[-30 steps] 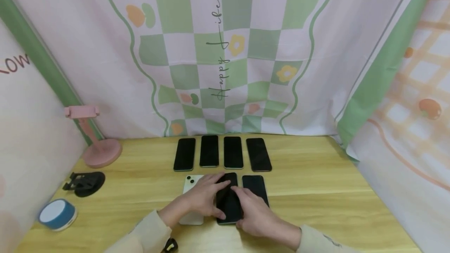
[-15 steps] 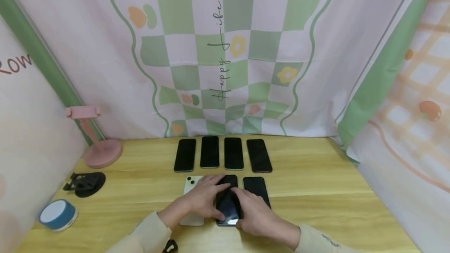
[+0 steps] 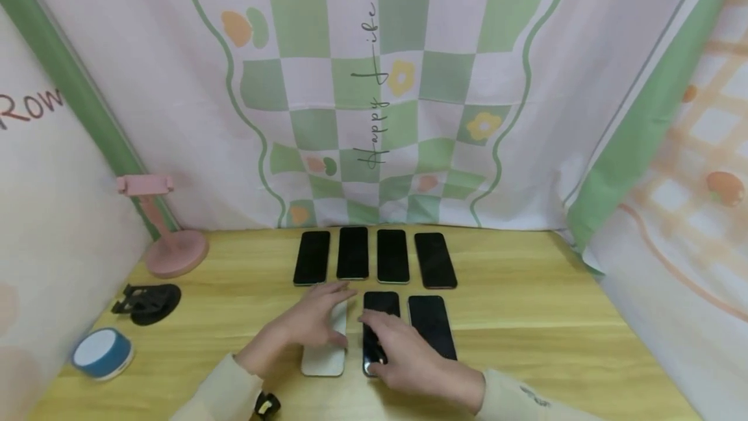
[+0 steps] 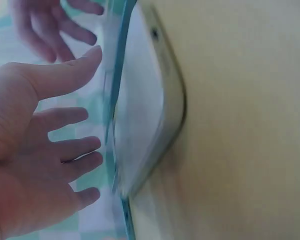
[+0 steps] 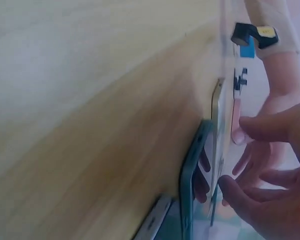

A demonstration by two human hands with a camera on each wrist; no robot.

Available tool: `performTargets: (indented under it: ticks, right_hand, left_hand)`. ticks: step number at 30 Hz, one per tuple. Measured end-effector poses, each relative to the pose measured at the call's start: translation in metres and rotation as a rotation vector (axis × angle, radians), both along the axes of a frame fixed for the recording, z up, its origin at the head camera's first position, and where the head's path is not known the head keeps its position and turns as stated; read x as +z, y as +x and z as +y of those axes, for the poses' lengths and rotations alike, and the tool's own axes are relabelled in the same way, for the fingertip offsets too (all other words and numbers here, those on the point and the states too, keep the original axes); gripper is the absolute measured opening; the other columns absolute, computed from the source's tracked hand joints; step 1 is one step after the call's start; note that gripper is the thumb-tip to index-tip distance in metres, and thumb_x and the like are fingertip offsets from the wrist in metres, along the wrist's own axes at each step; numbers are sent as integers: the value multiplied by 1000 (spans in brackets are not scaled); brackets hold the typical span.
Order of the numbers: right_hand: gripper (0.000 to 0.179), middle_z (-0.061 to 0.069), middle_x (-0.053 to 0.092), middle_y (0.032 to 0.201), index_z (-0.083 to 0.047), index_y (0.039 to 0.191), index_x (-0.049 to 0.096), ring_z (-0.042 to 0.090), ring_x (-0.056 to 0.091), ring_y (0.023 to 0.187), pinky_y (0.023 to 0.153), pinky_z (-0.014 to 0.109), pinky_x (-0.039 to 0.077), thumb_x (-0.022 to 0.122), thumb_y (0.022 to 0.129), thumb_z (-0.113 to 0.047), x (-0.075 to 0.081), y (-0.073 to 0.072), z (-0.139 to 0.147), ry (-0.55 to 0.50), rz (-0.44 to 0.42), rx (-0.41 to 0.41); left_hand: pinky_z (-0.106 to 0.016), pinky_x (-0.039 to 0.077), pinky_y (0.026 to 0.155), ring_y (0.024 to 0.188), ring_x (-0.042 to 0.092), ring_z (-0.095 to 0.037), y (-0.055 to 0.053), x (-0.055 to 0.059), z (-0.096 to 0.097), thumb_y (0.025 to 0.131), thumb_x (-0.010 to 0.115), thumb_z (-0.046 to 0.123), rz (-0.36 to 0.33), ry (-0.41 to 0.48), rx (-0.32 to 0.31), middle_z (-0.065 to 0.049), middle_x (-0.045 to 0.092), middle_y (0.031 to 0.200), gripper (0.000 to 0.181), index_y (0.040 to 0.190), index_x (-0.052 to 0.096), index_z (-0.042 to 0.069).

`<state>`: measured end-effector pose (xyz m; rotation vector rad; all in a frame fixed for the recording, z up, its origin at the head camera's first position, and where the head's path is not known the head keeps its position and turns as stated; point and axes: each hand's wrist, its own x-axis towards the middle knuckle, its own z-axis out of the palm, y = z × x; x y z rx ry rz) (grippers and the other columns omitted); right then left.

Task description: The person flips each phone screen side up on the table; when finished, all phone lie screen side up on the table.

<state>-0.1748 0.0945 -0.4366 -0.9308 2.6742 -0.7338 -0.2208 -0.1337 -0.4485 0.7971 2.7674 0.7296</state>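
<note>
My left hand (image 3: 306, 320) hovers over a white phone (image 3: 323, 364) lying back up in the front row, its fingers spread. In the left wrist view that hand's fingers and thumb are apart with nothing between them. My right hand (image 3: 411, 356) is above the middle front phone (image 3: 382, 303), which is dark-screened and partly hidden by it. The right wrist view shows the right thumb and fingers (image 5: 240, 200) loosely bent and apart, clear of the green-edged phone (image 5: 190, 170). To the right lies another dark phone (image 3: 432, 323), partly behind the right hand.
Behind stands a row of several dark phones (image 3: 352, 253), lying screen up near the curtain (image 3: 350, 83). On the left are a pink phone stand (image 3: 169, 245), a black folding stand (image 3: 149, 304) and a blue-and-white round object (image 3: 103, 353). The left wrist wears a black strap (image 3: 267, 403).
My left hand has let go of the middle phone and moved left over the white one. The right hand has shifted slightly left and loosened from the middle phone.
</note>
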Motion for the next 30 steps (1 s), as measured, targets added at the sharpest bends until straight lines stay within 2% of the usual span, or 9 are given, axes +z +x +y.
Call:
performTargets:
  ticks: [2, 5, 9, 12, 16, 23, 30]
  right_hand:
    - [69, 16, 50, 159, -6, 150, 49, 32, 53, 143, 114, 51, 50, 80, 90, -21, -1, 1, -7, 42, 28, 50]
    - [68, 13, 46, 162, -9, 152, 49, 29, 50, 146, 116, 48, 49, 79, 92, -26, -4, 3, -17, 87, 61, 109]
    - [68, 13, 45, 164, -10, 152, 49, 28, 48, 148, 118, 45, 47, 78, 94, -31, -9, 4, -30, 129, 100, 164]
    - [66, 13, 44, 164, -11, 151, 50, 29, 45, 150, 121, 45, 45, 76, 95, -34, -11, 4, -37, 156, 103, 190]
    - [64, 15, 44, 164, -11, 150, 50, 32, 44, 151, 121, 45, 45, 74, 96, -35, -15, 2, -44, 176, 101, 194]
    - [64, 17, 44, 163, -13, 148, 51, 36, 44, 150, 122, 46, 44, 75, 95, -40, -20, 0, -52, 234, 125, 181]
    - [61, 15, 44, 164, -13, 146, 54, 34, 42, 152, 125, 47, 40, 72, 96, -43, -21, -4, -60, 285, 151, 168]
  left_hand:
    - [-72, 27, 122, 150, 39, -50, 1, 2, -7, 77, 91, 21, -4, 9, 31, -26, 44, 161, 83, 149, 54, 5]
    - [-73, 29, 121, 149, 40, -50, 3, 1, -18, 77, 90, 17, -12, 2, 61, -26, 46, 159, 81, 148, 55, 4]
    - [-74, 28, 120, 149, 40, -51, 5, -7, -30, 79, 88, 14, -25, -8, 63, -28, 46, 159, 77, 147, 55, 0]
    - [-75, 29, 119, 149, 39, -53, 5, -10, -37, 80, 86, 11, -41, 17, 63, -29, 44, 160, 76, 147, 54, -1]
    - [-75, 30, 118, 149, 37, -54, 5, -11, -44, 79, 84, 7, -65, 43, 53, -29, 40, 162, 77, 149, 52, -1]
    - [-75, 31, 117, 149, 35, -56, 3, -10, -50, 79, 85, 11, -71, 30, 15, -29, 38, 163, 80, 151, 50, 0]
    - [-75, 30, 118, 149, 35, -55, 2, -11, -50, 79, 85, 12, -59, 30, 29, -27, 40, 163, 78, 149, 53, 2]
